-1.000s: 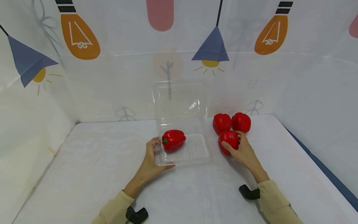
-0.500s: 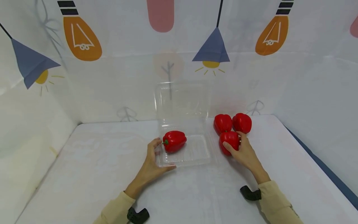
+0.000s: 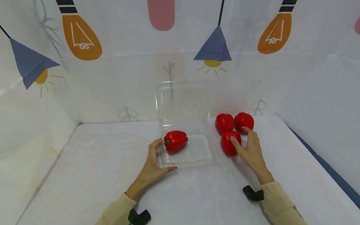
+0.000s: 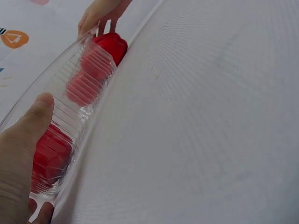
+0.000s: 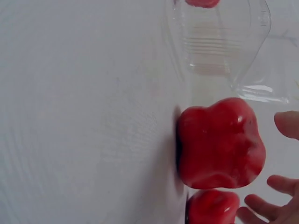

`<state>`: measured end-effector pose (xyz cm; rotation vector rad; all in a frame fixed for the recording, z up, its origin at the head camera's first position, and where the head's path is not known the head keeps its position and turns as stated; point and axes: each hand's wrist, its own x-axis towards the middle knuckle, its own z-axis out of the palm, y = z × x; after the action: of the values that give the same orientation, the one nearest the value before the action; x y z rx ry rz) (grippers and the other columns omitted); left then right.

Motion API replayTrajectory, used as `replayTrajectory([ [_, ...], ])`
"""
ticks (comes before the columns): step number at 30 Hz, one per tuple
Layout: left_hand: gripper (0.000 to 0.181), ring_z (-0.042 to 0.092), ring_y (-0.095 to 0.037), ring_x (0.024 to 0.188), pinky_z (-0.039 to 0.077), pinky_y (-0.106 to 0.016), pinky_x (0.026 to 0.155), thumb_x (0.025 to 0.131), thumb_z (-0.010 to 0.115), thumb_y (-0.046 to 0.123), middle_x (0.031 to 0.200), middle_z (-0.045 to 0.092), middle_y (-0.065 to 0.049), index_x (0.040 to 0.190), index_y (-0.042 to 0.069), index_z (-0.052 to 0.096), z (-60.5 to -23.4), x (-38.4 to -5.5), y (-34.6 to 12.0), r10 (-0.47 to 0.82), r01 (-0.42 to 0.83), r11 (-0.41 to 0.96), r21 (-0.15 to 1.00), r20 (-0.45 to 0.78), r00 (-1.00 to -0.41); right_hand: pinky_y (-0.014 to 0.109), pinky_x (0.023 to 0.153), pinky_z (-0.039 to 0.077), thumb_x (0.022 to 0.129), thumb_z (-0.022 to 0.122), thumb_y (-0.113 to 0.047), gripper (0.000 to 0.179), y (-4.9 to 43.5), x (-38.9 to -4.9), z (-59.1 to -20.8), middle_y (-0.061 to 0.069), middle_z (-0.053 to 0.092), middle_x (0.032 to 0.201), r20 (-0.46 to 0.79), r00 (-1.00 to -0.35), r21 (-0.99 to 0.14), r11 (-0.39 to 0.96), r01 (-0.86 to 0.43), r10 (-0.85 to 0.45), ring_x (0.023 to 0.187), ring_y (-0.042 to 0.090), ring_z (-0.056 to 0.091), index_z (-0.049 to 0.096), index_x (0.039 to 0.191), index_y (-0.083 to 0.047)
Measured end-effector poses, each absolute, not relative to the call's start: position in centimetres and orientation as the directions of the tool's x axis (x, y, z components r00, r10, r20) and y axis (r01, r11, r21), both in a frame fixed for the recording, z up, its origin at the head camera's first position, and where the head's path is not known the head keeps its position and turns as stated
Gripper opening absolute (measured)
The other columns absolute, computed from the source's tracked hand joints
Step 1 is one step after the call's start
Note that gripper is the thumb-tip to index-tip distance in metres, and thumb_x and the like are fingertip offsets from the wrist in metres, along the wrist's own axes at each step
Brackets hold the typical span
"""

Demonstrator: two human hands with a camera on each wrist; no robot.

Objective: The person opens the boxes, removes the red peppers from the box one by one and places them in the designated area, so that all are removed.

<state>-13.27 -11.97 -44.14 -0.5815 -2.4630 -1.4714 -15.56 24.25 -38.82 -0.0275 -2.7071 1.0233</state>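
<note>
In the head view, a clear plastic clamshell container (image 3: 199, 145) stands with its lid (image 3: 184, 100) raised at the back. One red bell pepper (image 3: 176, 142) lies inside on the left, its green stem pointing left. My left hand (image 3: 153, 165) grips the container's front-left corner, the thumb (image 4: 35, 119) along its front wall. To the right of the container, my right hand (image 3: 253, 154) hovers by the nearest red bell pepper (image 3: 228, 145). The right wrist view shows its thumb (image 5: 288, 125) and fingers spread, with a gap between them and that pepper (image 5: 219, 147).
Two more red bell peppers, a left one (image 3: 224, 122) and a right one (image 3: 243, 120), sit behind the nearest one, close together. A white-covered table (image 3: 98, 156) lies under everything. Behind it hangs a white printed cloth (image 3: 126, 84).
My right hand has let go of the nearest pepper and drawn slightly up and right, its fingers spreading. The left hand keeps its grip on the container.
</note>
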Motion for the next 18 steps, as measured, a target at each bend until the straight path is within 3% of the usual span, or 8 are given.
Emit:
replayTrajectory([
  [4, 0.109, 0.032, -0.025, 0.137, 0.045, -0.048, 0.101, 0.064, 0.088, 0.031, 0.149, 0.028, -0.008, 0.145, 0.009, 0.018, -44.0, -13.4, -12.1, 0.218, 0.418, 0.42, 0.805, 0.358, -0.908, 0.064, 0.091, 0.044, 0.085, 0.069, -0.026, 0.071, 23.9, -15.5, -38.5, 0.02, 0.037, 0.139, 0.273, -0.96, -0.652, 0.746, -0.14, 0.058, 0.127, 0.039, 0.036, 0.031, 0.141, -0.005],
  [11, 0.123, 0.03, -0.025, 0.14, 0.042, -0.048, 0.105, 0.064, 0.088, 0.03, 0.154, 0.025, -0.008, 0.152, 0.026, 0.002, -43.8, -13.2, -12.0, 0.206, 0.368, 0.418, 0.831, 0.308, -0.929, 0.062, 0.088, 0.048, 0.082, 0.07, -0.011, 0.066, 22.8, -15.0, -37.9, 0.018, 0.041, 0.136, 0.385, -0.921, -0.619, 0.722, -0.31, -0.066, 0.126, 0.036, 0.039, 0.035, 0.138, -0.005],
  [18, 0.123, 0.03, -0.027, 0.141, 0.041, -0.046, 0.104, 0.065, 0.087, 0.031, 0.156, 0.023, -0.008, 0.153, 0.026, 0.002, -43.9, -13.0, -12.0, 0.192, 0.338, 0.448, 0.828, 0.28, -0.941, 0.057, 0.092, 0.048, 0.08, 0.072, -0.008, 0.067, 20.6, -14.6, -37.4, 0.011, 0.043, 0.137, 0.394, -0.894, -0.585, 0.692, -0.423, -0.214, 0.126, 0.029, 0.041, 0.038, 0.137, -0.009],
])
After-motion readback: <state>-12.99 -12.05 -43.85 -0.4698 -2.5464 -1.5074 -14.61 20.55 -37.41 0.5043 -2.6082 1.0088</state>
